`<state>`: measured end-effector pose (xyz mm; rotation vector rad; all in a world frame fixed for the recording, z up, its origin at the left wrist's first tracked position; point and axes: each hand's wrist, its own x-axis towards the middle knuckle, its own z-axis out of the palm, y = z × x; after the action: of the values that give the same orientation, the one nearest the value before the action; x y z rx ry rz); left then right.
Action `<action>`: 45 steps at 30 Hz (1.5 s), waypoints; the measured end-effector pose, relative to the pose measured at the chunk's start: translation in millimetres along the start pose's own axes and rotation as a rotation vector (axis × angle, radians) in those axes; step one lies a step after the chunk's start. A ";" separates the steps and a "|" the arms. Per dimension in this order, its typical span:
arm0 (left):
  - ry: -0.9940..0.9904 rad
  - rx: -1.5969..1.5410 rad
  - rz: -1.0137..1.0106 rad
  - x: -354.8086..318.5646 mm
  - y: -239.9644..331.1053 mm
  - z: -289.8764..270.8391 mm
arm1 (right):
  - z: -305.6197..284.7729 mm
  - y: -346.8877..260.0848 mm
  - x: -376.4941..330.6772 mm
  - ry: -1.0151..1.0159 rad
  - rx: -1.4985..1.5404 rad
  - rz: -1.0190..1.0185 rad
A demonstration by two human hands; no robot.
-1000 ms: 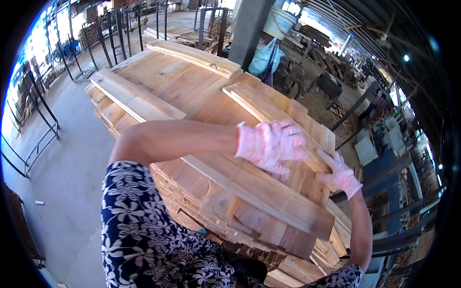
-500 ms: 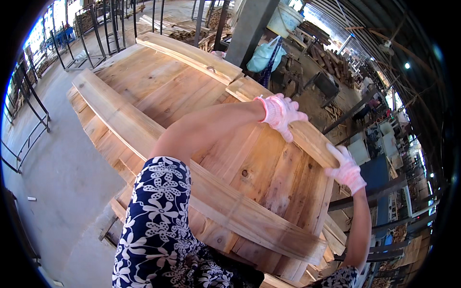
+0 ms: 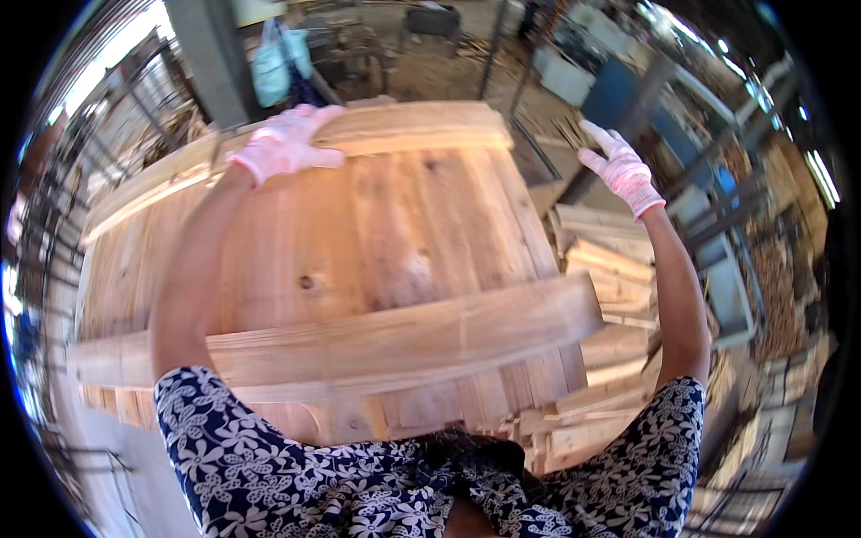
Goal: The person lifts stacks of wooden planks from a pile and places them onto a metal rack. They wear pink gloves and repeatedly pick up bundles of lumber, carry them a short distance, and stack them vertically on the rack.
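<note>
The wooden panel (image 3: 395, 260), a slab of planks joined by two cross battens, fills the middle of the view in front of the person. The left hand (image 3: 285, 148), in a pink work glove, lies over the panel's far batten (image 3: 377, 134) near its left half, fingers curled over the top edge and closed on the wood. The right hand (image 3: 619, 170), also gloved, is off the panel's far right corner, fingers spread and holding nothing, touching no wood.

The likely trouble is balance. With only one hand on the panel, and that hand left of the panel's middle, the right side seems unsupported and could swing or drop toward the stack of boards (image 3: 601, 269) just right of the panel. The near batten (image 3: 359, 345) sits close to the person's chest, so a sudden tilt could drive it into the body. A glove may also slip on the smooth batten edge, and the free hand could get pinched at the panel's corner.
</note>
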<state>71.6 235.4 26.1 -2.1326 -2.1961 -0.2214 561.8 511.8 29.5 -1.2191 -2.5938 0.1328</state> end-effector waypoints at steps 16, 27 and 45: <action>-0.089 -0.181 0.454 48.0 222.3 12.2 | 429.5 91.4 -575.1 0.027 0.825 1.522; -0.042 -0.188 0.357 40.7 234.2 5.6 | 356.3 178.6 -318.7 0.220 0.370 1.682; 0.011 -0.275 0.357 37.7 241.7 2.9 | 301.1 145.3 -437.0 -0.268 0.160 1.660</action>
<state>311.7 279.2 41.7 -2.6099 -1.8216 -0.5327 850.7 279.7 -377.2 -2.9356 -0.9494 0.7754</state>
